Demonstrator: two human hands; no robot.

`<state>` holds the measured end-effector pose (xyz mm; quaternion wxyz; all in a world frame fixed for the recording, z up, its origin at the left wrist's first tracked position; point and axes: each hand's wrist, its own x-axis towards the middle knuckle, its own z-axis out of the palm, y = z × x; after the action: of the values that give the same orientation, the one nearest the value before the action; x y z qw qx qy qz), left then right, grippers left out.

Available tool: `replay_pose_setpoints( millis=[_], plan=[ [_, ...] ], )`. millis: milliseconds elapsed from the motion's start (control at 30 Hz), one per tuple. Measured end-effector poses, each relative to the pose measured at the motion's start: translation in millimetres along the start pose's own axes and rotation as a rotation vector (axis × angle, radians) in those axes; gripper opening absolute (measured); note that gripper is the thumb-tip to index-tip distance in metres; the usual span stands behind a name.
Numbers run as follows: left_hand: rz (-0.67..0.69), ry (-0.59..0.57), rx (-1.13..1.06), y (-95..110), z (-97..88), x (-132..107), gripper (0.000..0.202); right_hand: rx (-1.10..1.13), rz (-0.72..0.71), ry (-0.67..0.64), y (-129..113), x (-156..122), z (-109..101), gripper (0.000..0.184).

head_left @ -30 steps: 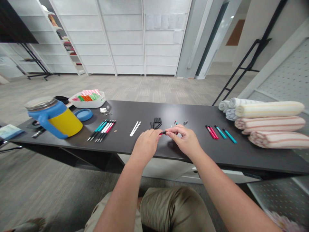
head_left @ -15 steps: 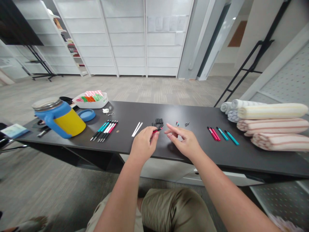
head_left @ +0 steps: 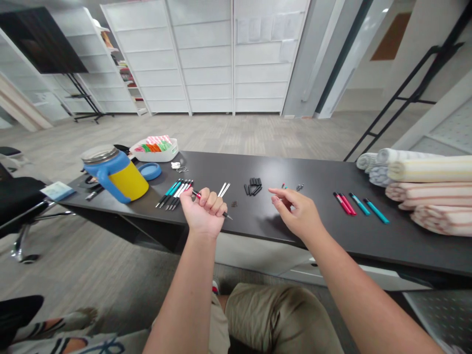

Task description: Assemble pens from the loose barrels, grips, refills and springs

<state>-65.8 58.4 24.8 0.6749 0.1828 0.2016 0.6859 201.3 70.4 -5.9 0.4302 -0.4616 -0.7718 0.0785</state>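
Note:
My left hand [head_left: 204, 212] is closed round a red pen [head_left: 197, 194] whose tapered tip points down to the right past the little finger. Over the desk's middle, my right hand [head_left: 298, 211] is empty, its fingers partly bent and apart. Black rubber grips [head_left: 253, 186] lie in a small pile between the hands. Behind the left hand are white refills [head_left: 223, 190], with tiny springs [head_left: 234, 203] nearby. Several finished-looking pens [head_left: 173, 194] lie in a row at its left. Beyond my right hand are small silver tips [head_left: 300, 187] and tiny coloured pieces [head_left: 284, 186].
Red barrels [head_left: 344, 203] and teal barrels [head_left: 376, 211] lie on the dark desk [head_left: 317, 172], near rolled towels [head_left: 435, 191] at right. A blue-yellow jug [head_left: 125, 179], blue lid [head_left: 150, 171] and white basket [head_left: 158, 156] stand left. A chair [head_left: 22, 201] is beyond the desk's left end.
My left hand has moved left with the pen and turned, now wrapped round it in a fist. The right hand stays apart and empty. The view has shifted a little to the left.

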Motion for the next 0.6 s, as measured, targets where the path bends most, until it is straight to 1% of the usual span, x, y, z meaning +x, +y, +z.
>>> replay_pose_setpoints(
  millis=[100, 167, 433, 600],
  plan=[
    [0.068, 0.011, -0.005, -0.4, 2.8, -2.4, 0.055, -0.004, 0.02, -0.004, 0.3, -0.1, 0.1, 0.03],
    [0.082, 0.007, -0.002, 0.3, 3.9, -3.2, 0.056, -0.014, 0.037, -0.006, 0.3, -0.2, 0.4, 0.03],
    [0.032, -0.017, -0.026, 6.2, -0.9, -3.7, 0.053, -0.027, 0.075, 0.002, 0.5, -0.2, 1.4, 0.03],
    [0.024, -0.018, -0.009, 8.1, 2.7, -5.3, 0.055, -0.036, 0.079, 0.005, -1.1, 0.6, 1.3, 0.031]
  ],
)
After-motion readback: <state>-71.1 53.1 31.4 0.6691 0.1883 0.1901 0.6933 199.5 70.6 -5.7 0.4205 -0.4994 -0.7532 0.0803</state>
